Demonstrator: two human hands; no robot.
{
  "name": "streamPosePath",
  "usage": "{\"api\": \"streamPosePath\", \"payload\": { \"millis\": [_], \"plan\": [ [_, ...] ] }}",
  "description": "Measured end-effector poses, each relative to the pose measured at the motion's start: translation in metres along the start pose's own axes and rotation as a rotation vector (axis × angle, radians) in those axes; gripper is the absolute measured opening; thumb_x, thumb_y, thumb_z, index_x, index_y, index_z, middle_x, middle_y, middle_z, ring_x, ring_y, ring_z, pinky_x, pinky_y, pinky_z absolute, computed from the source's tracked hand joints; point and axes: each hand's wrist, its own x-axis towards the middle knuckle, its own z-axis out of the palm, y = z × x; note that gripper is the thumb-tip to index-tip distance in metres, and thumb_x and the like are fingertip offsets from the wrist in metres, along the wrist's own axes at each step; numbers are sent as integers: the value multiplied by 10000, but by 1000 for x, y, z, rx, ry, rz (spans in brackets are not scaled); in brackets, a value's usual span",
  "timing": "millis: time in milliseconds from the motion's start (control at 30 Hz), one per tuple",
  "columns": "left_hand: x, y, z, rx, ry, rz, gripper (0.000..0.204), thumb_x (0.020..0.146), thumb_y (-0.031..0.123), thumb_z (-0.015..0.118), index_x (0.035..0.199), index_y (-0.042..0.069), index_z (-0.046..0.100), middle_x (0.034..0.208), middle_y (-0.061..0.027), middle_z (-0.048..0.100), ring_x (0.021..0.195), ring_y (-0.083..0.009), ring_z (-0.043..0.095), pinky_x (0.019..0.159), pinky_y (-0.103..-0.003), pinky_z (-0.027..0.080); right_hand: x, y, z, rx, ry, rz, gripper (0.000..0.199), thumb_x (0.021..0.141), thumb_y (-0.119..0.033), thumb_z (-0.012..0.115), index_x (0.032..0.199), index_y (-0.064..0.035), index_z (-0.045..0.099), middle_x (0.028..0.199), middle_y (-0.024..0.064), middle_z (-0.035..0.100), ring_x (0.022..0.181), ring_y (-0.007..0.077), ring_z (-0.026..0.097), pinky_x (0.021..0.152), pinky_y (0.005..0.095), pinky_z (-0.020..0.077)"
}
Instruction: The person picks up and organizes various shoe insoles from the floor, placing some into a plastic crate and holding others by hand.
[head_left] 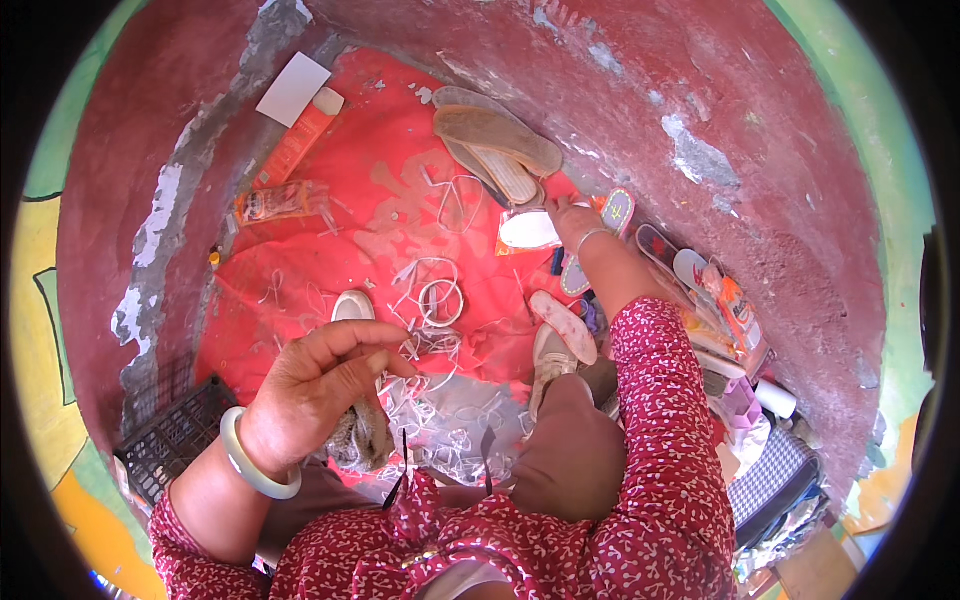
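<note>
My left hand (325,380), with a pale bangle (245,460) at the wrist, is raised over the floor near my lap. Its fingers curl toward the thumb in a pinch; anything between them is too small to make out. My right hand (575,220) reaches far forward with its fingers stretched out. They are at the right edge of a white insole (528,230), beside a pile of brown insoles (500,140). A grey insole with a yellow pattern (618,210) lies just right of that hand. Nearer to me is a pinkish insole (565,325) by my right shoe.
A red cloth (300,260) covers the floor, strewn with white string and a white ring (441,302). An orange packet (282,203) and a white card (293,88) lie at the left. A black crate (175,435) stands near left. Packaged insoles (735,310) line the right wall.
</note>
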Motion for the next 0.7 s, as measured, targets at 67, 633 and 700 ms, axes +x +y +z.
{"api": "streamPosePath", "payload": {
  "millis": [67, 633, 700],
  "plan": [
    [1, 0, 1, 11, 11, -12, 243, 927, 59, 436, 1138, -34, 512, 947, -92, 604, 864, -114, 556, 760, -220, 443, -5, -2, 0, -39, 5, -9, 499, 703, -49, 621, 1171, -38, 447, 1174, 177, 468, 1043, 313, 545, 861, 414, 448],
    [-36, -36, 17, 41, -21, 107, 236, 920, 71, 447, 1127, -15, 518, 929, -103, 619, 629, -113, 586, 571, -204, 473, -228, 41, 4, 683, -106, 166, 470, 618, -268, 685, 988, -4, 566, 869, 173, 614, 780, 257, 594, 685, 346, 460],
    [-35, -41, 13, 107, 0, 138, 230, 920, 80, 452, 1117, -11, 529, 918, -100, 624, 649, -106, 583, 588, -209, 473, -284, 41, 26, 886, -15, 339, 466, 629, -269, 685, 999, -8, 575, 892, 164, 620, 810, 240, 599, 708, 336, 464]
  ]
}}
